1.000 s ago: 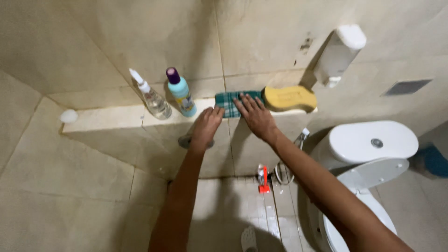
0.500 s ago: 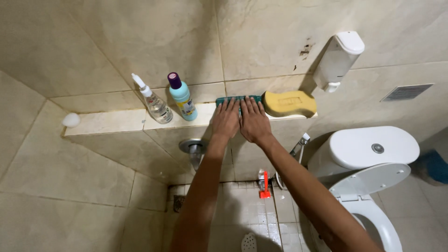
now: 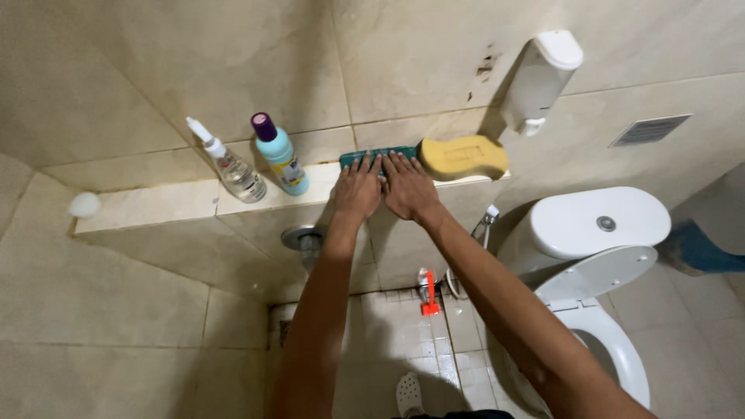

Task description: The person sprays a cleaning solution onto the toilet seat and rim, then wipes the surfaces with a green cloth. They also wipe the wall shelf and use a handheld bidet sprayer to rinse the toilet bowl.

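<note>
Two bare hands reach forward side by side onto a tiled bathroom ledge point(image 3: 155, 206). The left hand point(image 3: 357, 190) and the right hand point(image 3: 407, 186) lie flat and close together, thumbs nearly touching, fingers spread over a dark green scrub brush point(image 3: 376, 154) that rests on the ledge against the wall. Whether either hand actually grips the brush cannot be told; both seem to press down on it, palms open.

Just right of the brush, touching or nearly touching it, lies a yellow sponge point(image 3: 463, 157). Left of the hands stands a light blue bottle with a purple cap point(image 3: 281, 155), and beside that a clear spray bottle point(image 3: 233, 169), tilted. A small white round object point(image 3: 84, 205) sits at the far left end of the ledge. A white soap dispenser point(image 3: 539, 77) hangs on the wall above the sponge. Below right is a white toilet point(image 3: 594, 225) with its seat up.

The step in hand looks like taking up the brush; closing fingers round its body would be needed first.
</note>
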